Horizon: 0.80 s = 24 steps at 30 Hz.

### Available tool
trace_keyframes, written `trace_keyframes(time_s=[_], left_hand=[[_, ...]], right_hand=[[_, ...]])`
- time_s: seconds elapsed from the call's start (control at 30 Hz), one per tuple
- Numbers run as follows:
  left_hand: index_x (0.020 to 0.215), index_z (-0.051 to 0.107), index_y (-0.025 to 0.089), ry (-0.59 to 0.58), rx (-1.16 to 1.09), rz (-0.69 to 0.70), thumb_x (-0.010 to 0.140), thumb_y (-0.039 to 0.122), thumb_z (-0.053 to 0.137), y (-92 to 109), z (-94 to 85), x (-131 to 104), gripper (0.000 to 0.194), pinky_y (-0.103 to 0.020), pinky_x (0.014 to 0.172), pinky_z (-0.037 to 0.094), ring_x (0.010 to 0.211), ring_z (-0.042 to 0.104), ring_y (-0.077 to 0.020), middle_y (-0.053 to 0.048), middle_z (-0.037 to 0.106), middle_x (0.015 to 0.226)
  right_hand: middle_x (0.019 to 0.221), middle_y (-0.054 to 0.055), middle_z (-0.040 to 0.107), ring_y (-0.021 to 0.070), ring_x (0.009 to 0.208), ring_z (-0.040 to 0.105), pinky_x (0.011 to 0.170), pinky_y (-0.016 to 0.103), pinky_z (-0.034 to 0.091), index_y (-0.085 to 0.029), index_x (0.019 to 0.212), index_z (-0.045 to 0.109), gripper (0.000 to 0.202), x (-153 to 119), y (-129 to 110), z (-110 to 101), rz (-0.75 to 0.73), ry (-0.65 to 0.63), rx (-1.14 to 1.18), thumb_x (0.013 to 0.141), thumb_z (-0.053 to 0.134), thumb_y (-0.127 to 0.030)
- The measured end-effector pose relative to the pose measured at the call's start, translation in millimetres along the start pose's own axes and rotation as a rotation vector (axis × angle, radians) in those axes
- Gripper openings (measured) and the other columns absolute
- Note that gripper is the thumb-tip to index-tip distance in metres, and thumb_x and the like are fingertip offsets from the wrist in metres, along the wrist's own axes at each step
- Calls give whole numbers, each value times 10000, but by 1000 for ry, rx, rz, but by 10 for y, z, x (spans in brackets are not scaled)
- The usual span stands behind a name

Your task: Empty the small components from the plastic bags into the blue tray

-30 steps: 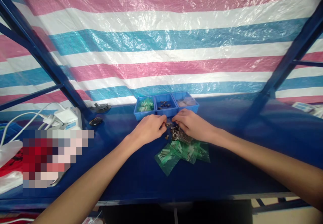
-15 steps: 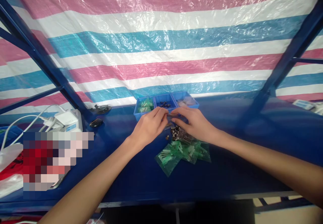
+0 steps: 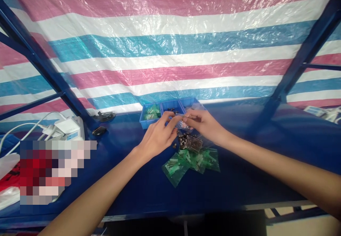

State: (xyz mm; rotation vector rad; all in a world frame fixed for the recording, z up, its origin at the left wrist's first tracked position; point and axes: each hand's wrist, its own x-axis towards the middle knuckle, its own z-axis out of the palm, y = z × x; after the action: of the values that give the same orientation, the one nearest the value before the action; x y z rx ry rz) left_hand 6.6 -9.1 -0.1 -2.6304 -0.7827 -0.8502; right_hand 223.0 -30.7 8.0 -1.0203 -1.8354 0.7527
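Observation:
My left hand [image 3: 160, 133] and my right hand [image 3: 207, 124] meet just in front of the blue three-part bin [image 3: 145, 124]. Between their fingertips is a small clear plastic bag [image 3: 183, 124], its top edge pinched by both hands. Right below the hands lies a pile of dark metal screws [image 3: 190, 142]. Nearer the front edge, green bags [image 3: 176, 166] with pale plugs overlap one another. The bin's left compartment holds green bags [image 3: 152, 111], its middle one dark small parts [image 3: 170, 110], and the right one clear bags, partly covered by my right hand.
A black mouse-like object [image 3: 99, 131] and a dark flat item [image 3: 105, 116] lie to the left. Beyond them are white chargers and cables [image 3: 66, 127] and a blurred-out patch. Blue metal posts [image 3: 301, 58] stand at both sides, with a striped sheet [image 3: 170, 44] behind.
The clear bag between my hands now shows more plainly, hanging below the fingertips. My right hand's fingers have drawn together. The whole view has shifted slightly.

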Motion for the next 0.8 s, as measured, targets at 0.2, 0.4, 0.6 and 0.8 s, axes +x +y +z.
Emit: trace_keyframes(time_s=[0.2,0.4,0.6,0.8], left_hand=[[1252,552,191,67,-3,-13,1027,219,431,-14,31,-4,257,-228,532,518,939,662,-191,-135,547,1261],[1193,565,176,118,-120,-62,1043,196,445,-39,54,-20,193,-323,812,574,968,681,-195,-70,681,1034],[1366,421,203,105,-267,-192,1041,244,480,-37,88,-21,333,-280,728,567,902,699,-166,-68,678,1114],[1242,527,207,157,-139,-115,1014,280,504,8,52,-7,240,-253,596,541,963,652,-196,-139,518,1299]], right_hand=[[889,49,687,208,844,661,700,334,517,-208,991,651,299,-5,44,32,25,-27,76,976,564,-494],[959,62,706,212,903,686,706,327,532,-202,1035,666,318,-12,-49,24,19,-32,79,1002,519,-482],[968,52,730,219,900,691,769,368,549,-222,951,683,163,-27,-52,57,-12,-33,49,933,636,-377],[843,49,743,244,828,717,711,392,553,-225,995,631,166,-8,38,66,86,43,145,914,653,-369]])
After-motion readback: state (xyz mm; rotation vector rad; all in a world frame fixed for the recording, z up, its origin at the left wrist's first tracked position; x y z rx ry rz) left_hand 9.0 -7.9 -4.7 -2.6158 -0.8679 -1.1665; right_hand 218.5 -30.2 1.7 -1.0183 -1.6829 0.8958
